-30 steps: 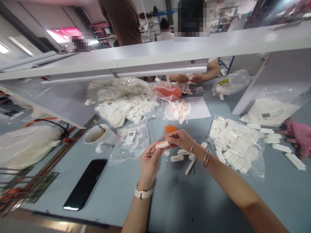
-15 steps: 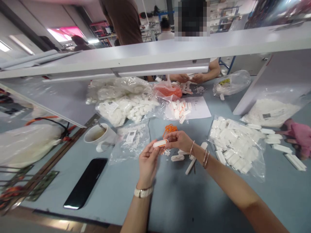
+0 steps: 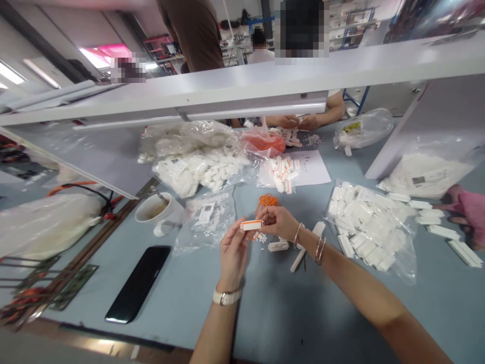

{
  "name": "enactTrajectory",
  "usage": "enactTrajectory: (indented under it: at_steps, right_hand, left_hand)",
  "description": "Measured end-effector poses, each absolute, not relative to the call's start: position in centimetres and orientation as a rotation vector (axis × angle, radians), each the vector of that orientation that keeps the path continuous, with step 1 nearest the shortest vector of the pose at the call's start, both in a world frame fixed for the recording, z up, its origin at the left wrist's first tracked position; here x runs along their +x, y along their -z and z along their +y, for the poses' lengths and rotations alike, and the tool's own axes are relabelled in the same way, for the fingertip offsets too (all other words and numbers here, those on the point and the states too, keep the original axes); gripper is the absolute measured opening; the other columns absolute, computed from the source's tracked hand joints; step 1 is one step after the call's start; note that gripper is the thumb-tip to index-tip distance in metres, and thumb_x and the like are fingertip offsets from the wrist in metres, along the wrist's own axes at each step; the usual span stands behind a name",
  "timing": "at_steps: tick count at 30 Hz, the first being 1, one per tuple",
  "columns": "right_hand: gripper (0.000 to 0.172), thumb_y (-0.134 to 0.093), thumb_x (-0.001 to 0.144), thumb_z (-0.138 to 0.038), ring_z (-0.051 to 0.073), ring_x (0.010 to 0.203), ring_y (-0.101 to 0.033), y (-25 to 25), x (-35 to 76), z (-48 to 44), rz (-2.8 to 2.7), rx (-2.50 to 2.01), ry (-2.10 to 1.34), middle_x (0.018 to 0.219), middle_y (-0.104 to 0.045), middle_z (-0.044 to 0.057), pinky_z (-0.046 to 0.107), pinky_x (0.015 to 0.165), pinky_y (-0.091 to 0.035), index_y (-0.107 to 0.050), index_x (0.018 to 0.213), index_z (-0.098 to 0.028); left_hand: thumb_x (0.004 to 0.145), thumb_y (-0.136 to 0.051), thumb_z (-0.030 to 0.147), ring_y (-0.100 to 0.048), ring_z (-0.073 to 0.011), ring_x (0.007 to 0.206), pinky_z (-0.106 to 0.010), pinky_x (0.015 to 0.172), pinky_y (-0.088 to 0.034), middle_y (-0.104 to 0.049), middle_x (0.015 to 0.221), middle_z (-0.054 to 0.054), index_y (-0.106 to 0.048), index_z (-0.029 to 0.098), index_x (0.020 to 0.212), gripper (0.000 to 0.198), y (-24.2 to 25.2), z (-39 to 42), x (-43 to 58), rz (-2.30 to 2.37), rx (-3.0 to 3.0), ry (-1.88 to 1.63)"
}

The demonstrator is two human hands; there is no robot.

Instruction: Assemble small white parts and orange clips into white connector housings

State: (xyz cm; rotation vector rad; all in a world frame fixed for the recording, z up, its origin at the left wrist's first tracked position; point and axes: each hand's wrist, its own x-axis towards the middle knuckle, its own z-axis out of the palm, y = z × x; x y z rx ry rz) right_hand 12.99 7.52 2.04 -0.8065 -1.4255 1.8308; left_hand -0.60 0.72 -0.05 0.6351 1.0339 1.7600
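Observation:
A small white plastic housing (image 3: pixel 252 225) with an orange strip along its edge is held between both hands above the blue-grey table. My left hand (image 3: pixel 234 247) pinches its left end, the thumb against it. The fingers of my right hand (image 3: pixel 278 221) grip the right end. Just behind them lies a heap of orange frames (image 3: pixel 267 201). Tiny white pieces (image 3: pixel 261 236) are scattered below the hands. A white part with printed marks (image 3: pixel 278 246) rests to the right, beside longer white strips (image 3: pixel 307 247) partly under my right wrist.
A clear bag of white housings (image 3: pixel 366 222) lies at right. Toward the left are a mug with a spoon (image 3: pixel 161 212), a black phone (image 3: pixel 138 285) and a flat bag (image 3: pixel 206 217). A shelf (image 3: pixel 242 83) crosses overhead; a co-worker's hands (image 3: pixel 299 121) work beyond it.
The white housing has been turned in my fingers: its ridged face showed before, and now a smooth side with the orange strip above shows. Both hands stay close together.

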Motion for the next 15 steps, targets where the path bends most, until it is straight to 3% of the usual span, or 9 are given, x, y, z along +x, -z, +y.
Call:
enactTrajectory:
  at_steps: [5,15]
  right_hand:
    - [0.029,-0.072,0.058,-0.027,0.007,0.056,-0.054,-1.6,13.5,8.1,-1.514,-0.764,-1.931,0.063,-0.062,-0.003,0.021,0.057,-0.042,-0.062,0.080,-0.012]
    - [0.037,-0.076,0.057,-0.038,0.007,0.056,-0.055,-2.4,14.4,8.5,-1.560,-0.710,-2.029,0.063,-0.064,-0.001,0.021,0.059,-0.045,-0.065,0.080,-0.011]
  left_hand:
    - [0.066,-0.076,0.031,-0.064,-0.0107,0.071,-0.021,0.070,-0.050,-0.072,0.081,-0.001,-0.072,0.020,0.089,0.026,0.6,0.7,-0.8,1.158,0.716,-1.763]
    - [0.061,-0.079,0.033,-0.063,-0.0110,0.071,-0.020,0.069,-0.049,-0.072,0.081,-0.002,-0.071,0.021,0.088,0.031,0.7,0.3,-0.7,1.187,0.779,-1.736]
